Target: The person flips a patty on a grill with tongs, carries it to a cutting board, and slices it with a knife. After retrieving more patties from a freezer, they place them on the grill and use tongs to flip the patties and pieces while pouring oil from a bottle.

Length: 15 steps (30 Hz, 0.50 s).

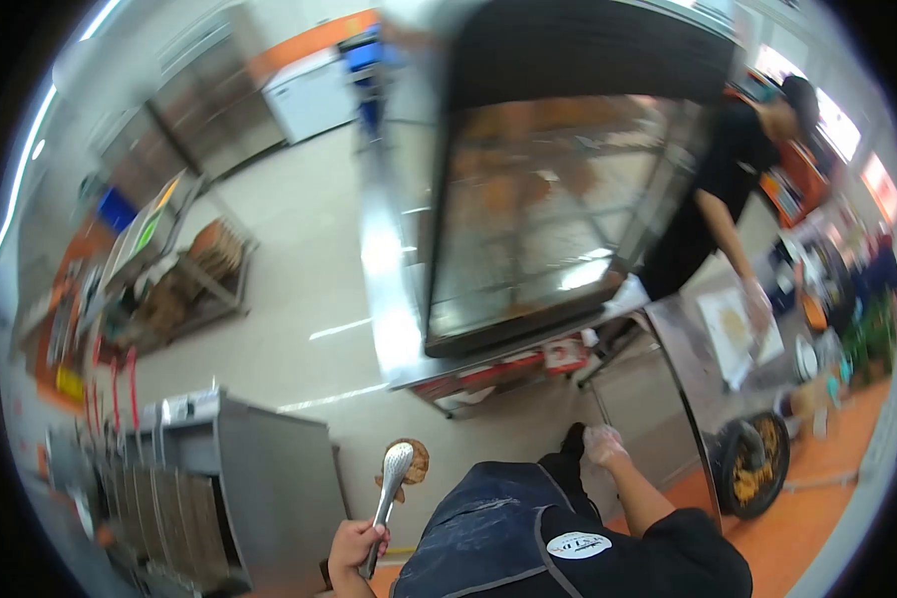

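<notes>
The left hand (357, 546) is closed around metal tongs (393, 476), which are over the floor beside a grey steel unit (269, 488). Their long axis runs forward, tips away from the person, at a brown food piece (421, 461). The gloved right hand (604, 447): I cannot tell if open. Ahead, a glass case (528, 229) stands in the way.

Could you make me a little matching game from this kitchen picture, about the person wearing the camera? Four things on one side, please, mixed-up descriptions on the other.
Things:
1. Metal tongs
2. Right hand
3. Apron
4. Brown food piece

Descriptions:
A. dark blue
B. at the head of the tongs
C. held in the left hand
D. covered by a clear glove

Right pairs: 1-C, 2-D, 3-A, 4-B
</notes>
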### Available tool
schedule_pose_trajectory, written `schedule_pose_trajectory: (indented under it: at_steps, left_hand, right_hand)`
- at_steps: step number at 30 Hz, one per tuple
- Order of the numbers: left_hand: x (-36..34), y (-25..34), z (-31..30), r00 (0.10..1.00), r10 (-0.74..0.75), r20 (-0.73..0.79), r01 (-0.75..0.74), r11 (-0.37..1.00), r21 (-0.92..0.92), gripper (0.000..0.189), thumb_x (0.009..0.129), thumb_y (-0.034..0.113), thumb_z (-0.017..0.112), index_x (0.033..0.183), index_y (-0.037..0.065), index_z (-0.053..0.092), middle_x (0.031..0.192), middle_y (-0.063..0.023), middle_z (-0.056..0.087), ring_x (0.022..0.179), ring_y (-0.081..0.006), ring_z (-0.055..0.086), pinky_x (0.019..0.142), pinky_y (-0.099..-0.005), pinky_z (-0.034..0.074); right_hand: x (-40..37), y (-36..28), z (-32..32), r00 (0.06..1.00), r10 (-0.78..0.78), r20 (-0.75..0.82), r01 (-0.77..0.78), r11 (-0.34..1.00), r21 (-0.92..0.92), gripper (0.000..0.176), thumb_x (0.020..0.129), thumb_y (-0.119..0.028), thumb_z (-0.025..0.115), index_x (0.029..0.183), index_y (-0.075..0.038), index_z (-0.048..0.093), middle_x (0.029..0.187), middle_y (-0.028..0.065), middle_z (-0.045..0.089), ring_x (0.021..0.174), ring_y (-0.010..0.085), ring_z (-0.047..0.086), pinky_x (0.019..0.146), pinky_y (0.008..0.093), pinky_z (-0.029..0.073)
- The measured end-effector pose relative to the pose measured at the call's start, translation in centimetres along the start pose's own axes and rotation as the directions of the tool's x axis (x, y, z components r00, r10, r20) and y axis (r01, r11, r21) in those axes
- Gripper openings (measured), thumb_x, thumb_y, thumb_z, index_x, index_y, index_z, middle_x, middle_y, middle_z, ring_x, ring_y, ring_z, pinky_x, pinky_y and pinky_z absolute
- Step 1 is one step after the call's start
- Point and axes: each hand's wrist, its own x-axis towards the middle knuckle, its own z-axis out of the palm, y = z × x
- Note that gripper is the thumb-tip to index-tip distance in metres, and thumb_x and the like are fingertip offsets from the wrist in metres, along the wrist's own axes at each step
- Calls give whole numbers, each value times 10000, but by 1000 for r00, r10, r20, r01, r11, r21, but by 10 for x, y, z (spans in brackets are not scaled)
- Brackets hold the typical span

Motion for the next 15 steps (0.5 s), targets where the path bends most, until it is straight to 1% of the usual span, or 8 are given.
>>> schedule_pose_trajectory:
  at_steps: [2, 4, 5, 6, 7, 8, 10, 15]
  left_hand:
    - [-16, -3, -30, 993, -17, -120, 10, 999, -52, 256, 945, 160, 580, 783, -31, 636, 639, -35, 582, 538, -109, 552, 527, -253, 460]
    - [-13, -3, -63, 982, 52, -182, -64, 996, -65, 248, 947, 163, 578, 797, -25, 637, 633, -36, 580, 539, -109, 552, 520, -248, 456]
    - [-7, -1, -79, 977, 50, -206, -67, 995, -76, 248, 947, 163, 578, 797, -25, 637, 633, -36, 580, 539, -109, 552, 520, -248, 456]
    - [7, 4, -93, 974, 41, -223, -68, 991, -113, 250, 950, 169, 575, 799, -20, 637, 636, -38, 582, 544, -110, 555, 520, -249, 458]
    - [21, 14, -112, 970, 37, -239, -73, 987, -144, 252, 952, 176, 572, 801, -15, 637, 638, -40, 584, 548, -112, 557, 520, -251, 461]
    - [39, 28, -129, 966, 55, -252, -92, 986, -138, 252, 952, 176, 572, 801, -15, 637, 638, -40, 584, 548, -112, 557, 520, -251, 461]
    - [86, 53, -159, 969, 89, -232, -125, 982, -145, 266, 959, 185, 562, 792, -10, 632, 641, -43, 585, 557, -114, 561, 522, -251, 463]
    - [219, 121, -237, 944, 206, -257, -246, 960, -131, 280, 971, 214, 553, 812, -4, 629, 646, -41, 573, 557, -117, 558, 519, -255, 465]
  right_hand:
    - [17, -1, 90, 999, 14, -30, -16, 998, -64, 341, 923, -216, 411, 1122, -37, 623, 1150, 187, 645, 1111, 340, 596, 951, 458, 448]
    - [19, -12, 127, 971, 19, 236, 4, 995, -95, 386, 934, -234, 397, 1208, -59, 605, 1246, 173, 619, 1173, 304, 586, 983, 431, 451]
    - [21, -16, 139, 924, -98, 369, 184, 961, -207, 397, 940, -237, 412, 1233, -65, 615, 1278, 175, 605, 1183, 294, 588, 987, 420, 461]
    - [-5, -53, 78, 860, 84, 504, -91, 996, -11, 419, 942, -213, 421, 1319, -84, 552, 1430, 134, 484, 1312, 320, 465, 1065, 471, 386]
    - [59, -38, 165, 619, 107, 778, 67, 980, -188, 403, 943, -211, 428, 1286, -78, 591, 1416, 126, 505, 1281, 286, 505, 1039, 443, 422]
    - [5, -51, 134, 833, 110, 543, -103, 994, -44, 385, 937, -211, 439, 1241, -75, 632, 1386, 123, 538, 1261, 255, 529, 1021, 412, 442]
    - [28, -65, 139, 655, -39, 755, 212, 968, -134, 392, 890, -339, 599, 1192, -100, 670, 1271, 47, 640, 1137, 265, 621, 919, 409, 514]
    - [139, -113, 69, 734, -42, 678, 149, 984, -101, 380, 887, -340, 597, 1177, -107, 674, 1253, 44, 643, 1118, 255, 624, 904, 396, 516]
